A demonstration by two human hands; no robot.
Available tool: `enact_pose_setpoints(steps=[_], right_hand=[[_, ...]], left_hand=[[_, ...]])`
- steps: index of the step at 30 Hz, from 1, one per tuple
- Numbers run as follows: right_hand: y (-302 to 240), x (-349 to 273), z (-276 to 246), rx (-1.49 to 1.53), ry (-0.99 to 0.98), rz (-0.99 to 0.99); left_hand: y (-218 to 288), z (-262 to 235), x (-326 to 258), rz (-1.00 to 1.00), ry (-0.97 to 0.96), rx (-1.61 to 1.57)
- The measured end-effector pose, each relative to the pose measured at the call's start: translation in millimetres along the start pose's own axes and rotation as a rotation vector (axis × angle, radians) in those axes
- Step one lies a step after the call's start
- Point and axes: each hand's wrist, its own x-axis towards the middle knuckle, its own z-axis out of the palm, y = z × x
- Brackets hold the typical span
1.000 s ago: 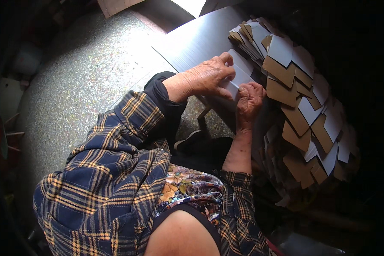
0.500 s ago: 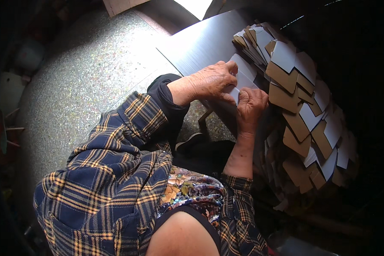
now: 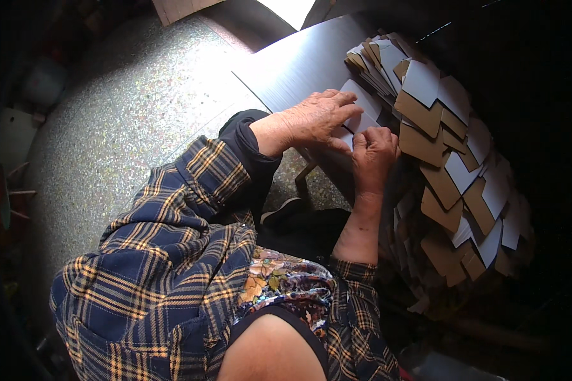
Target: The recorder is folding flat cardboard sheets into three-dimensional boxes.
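Observation:
A white card piece (image 3: 363, 122) lies on the metal-topped table under both my hands, with a dark gap or crease line running across it near my left fingertips. My left hand (image 3: 321, 120) rests over its left side, fingers spread and stretched to the right, thumb toward the near edge. Curled in a pinch, my right hand (image 3: 375, 155) holds the card's near right edge. Its fingers hide the gripped part. Another white panel (image 3: 362, 95) shows just beyond my left fingers; I cannot tell whether it is the same piece.
A large heap of folded white-and-brown cardboard pieces (image 3: 448, 149) stands right of my hands, layered and overlapping. The brushed table top (image 3: 299, 63) reaches away to the far left of it. Speckled floor (image 3: 127, 114) lies to the left. A cardboard box (image 3: 184, 7) sits at the far edge.
My left fingers have straightened and spread from a more curled grip over the card. My right hand stays nearly in place, still pinching, its fingers slightly raised.

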Motion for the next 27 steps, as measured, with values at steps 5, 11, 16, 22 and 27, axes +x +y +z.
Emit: enact_pose_setpoints(steps=[5, 11, 16, 22, 27], right_hand=[[0, 7, 0, -0.109, -0.073, -0.062], [-3, -2, 1, 0.190, 0.017, -0.153], [-8, 3, -6, 0.158, -0.063, -0.149], [-6, 13, -4, 0.076, -0.197, -0.151], [-6, 12, 0, 0.133, -0.188, -0.088]], left_hand=[[2, -3, 0, 0.003, -0.009, -0.015], [4, -8, 0, 0.001, -0.031, -0.035], [4, -7, 1, 0.008, -0.033, -0.043], [3, -7, 1, 0.018, -0.041, -0.019], [3, -3, 2, 0.095, -0.022, 0.071]])
